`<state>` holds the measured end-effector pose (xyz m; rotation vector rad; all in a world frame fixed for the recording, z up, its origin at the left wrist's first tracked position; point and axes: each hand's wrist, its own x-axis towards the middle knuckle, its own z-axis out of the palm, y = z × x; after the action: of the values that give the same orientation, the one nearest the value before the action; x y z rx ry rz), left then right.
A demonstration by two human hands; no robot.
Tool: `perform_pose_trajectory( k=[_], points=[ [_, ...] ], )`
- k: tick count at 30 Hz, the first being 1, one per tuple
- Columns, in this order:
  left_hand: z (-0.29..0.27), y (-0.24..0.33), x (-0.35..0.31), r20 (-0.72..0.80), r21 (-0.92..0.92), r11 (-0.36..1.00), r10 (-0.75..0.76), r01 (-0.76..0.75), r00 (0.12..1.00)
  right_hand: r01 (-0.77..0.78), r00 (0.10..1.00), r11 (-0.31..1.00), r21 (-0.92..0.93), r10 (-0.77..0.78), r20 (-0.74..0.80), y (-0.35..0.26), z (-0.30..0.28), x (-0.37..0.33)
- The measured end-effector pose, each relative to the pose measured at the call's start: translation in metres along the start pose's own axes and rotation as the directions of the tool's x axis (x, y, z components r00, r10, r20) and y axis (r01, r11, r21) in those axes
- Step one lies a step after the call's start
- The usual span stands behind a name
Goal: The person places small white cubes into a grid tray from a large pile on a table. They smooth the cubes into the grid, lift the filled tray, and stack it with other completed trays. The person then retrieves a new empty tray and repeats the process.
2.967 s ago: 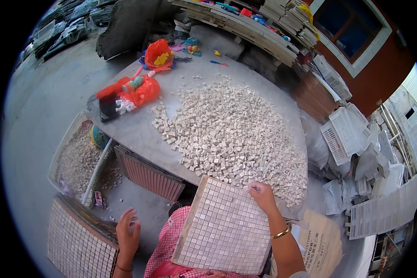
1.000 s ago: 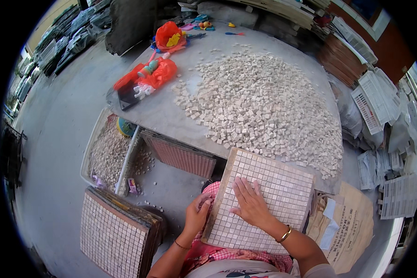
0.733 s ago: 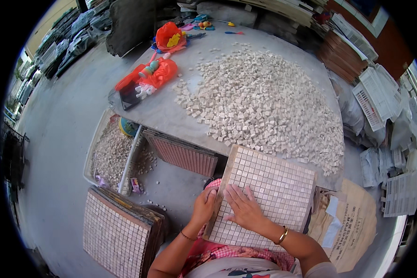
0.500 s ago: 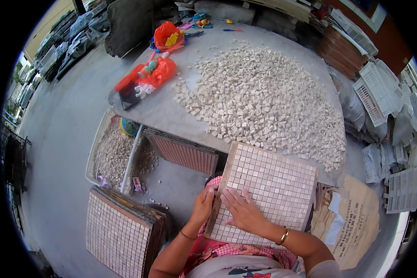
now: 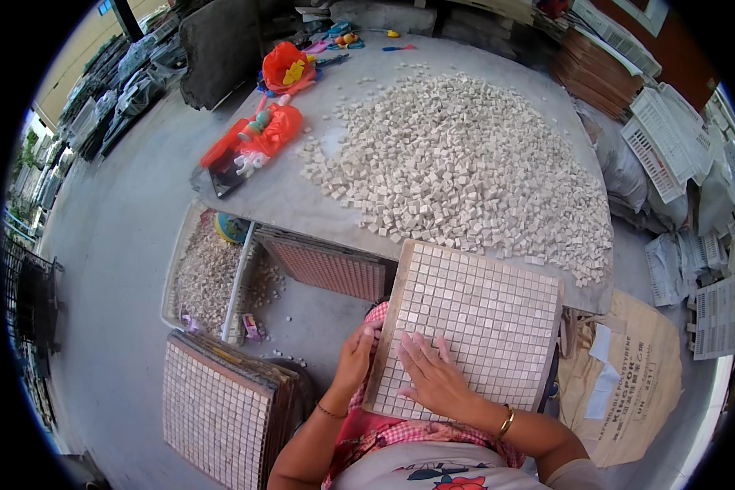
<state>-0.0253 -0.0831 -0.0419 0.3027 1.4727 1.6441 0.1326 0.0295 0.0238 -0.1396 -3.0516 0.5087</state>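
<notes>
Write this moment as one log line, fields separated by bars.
left hand: grips edge of mosaic tile board | right hand: flat on tiles | loose tile pile: on table

The tile board (image 5: 474, 322) leans on the tabletop (image 5: 302, 192) edge before the tile pile (image 5: 465, 163), with a board stack (image 5: 220, 404) left on the floor (image 5: 122, 245).

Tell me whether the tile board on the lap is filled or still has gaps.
Filled, as far as visible: the tile board shows unbroken rows of small squares. The right hand covers part, so that patch cannot be told.
</notes>
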Motion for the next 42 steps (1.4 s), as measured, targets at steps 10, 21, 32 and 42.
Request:
perform_pose_trajectory(
  k=[10,21,32,42],
  points=[
    [0.002,0.0,0.002,-0.026,0.026,1.0,0.0,0.0,1.0,-0.036,0.999,0.999,0.02,0.036,-0.041,0.001,0.016,-0.004],
    [-0.021,-0.017,-0.014,-0.063,-0.189,0.982,-0.033,0.021,0.997,0.007,1.0,1.0,-0.009,-0.007,0.001,-0.016,0.015,-0.023],
    [-0.027,-0.019,-0.036,-0.129,-0.142,0.989,-0.05,0.032,0.99,0.048,0.999,0.998,-0.028,-0.047,0.024,-0.016,0.025,-0.032],
    [0.038,0.049,-0.012,0.421,0.876,0.004,0.481,-0.482,0.769,-0.382,0.913,0.92,-0.085,0.362,-0.186,0.07,-0.011,-0.021]
  ],
)
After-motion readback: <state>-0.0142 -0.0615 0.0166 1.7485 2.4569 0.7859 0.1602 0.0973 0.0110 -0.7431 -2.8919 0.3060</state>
